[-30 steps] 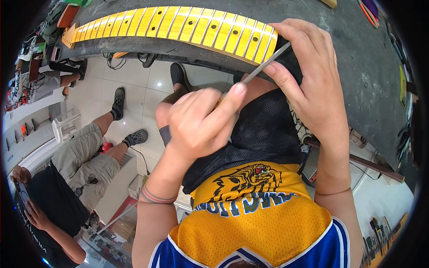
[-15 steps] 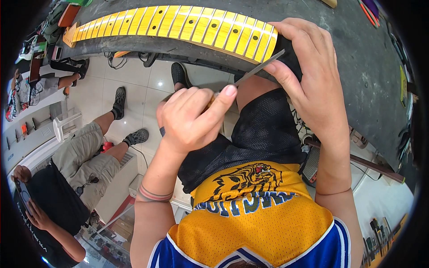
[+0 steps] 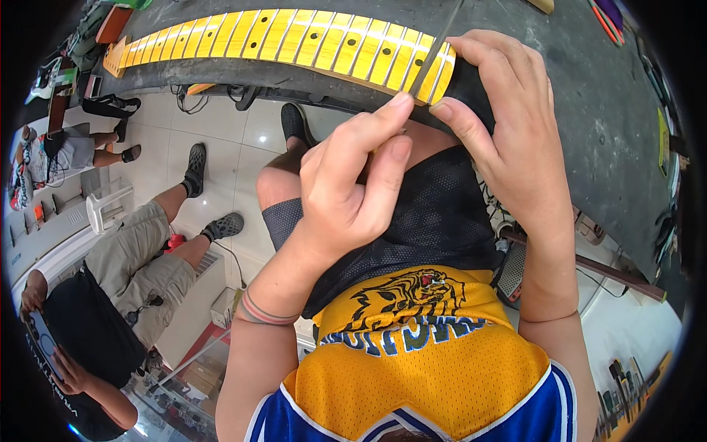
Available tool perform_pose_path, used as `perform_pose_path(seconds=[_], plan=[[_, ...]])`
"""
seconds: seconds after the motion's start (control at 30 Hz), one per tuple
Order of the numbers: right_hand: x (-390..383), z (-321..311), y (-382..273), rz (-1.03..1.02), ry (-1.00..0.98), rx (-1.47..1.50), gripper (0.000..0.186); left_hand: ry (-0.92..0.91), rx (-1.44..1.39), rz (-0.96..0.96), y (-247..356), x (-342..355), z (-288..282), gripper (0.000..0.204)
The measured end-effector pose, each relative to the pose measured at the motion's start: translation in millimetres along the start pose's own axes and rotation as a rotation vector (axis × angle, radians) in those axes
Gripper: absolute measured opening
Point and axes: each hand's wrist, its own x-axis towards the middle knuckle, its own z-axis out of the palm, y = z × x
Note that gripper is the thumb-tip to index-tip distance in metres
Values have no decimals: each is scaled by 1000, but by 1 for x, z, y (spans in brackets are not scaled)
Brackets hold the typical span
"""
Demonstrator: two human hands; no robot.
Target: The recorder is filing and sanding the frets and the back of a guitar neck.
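Note:
A yellow guitar neck (image 3: 294, 37) with metal frets and dark dot inlays lies along the far edge of the grey workbench (image 3: 589, 118). My right hand (image 3: 515, 125) grips its right end, fingers curled over the top corner and thumb at the lower one. My left hand (image 3: 346, 180) is closed round a thin metal file (image 3: 442, 37), which slants steeply up across the last frets; whether it touches them I cannot tell. The handle of that tool is hidden inside my fingers.
A co-worker (image 3: 88, 324) in a black shirt holds something at lower left; another person (image 3: 70, 151) is at upper left. Coloured sticks (image 3: 604, 18) lie at the bench's top right. Cables (image 3: 188, 103) hang under its edge. Several tools (image 3: 618, 387) stand at lower right.
My left hand has moved up and turned, swinging the file from a slant below the neck's end to a steep angle across it. The person at upper left has shifted their legs.

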Motion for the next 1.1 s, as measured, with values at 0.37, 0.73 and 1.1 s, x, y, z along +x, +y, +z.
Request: perform_pose_path(seconds=[0.37,0.73,1.1], plan=[[0,1,2,-4,-7,8,55,-258,588,448,-38,-27,-70,65],[2,-1,-2,2,-24,-9,55,-250,654,448,-35,-27,-69,59],[3,-2,-1,1,-12,11,55,41,-180,-168,7,-9,0,39]])
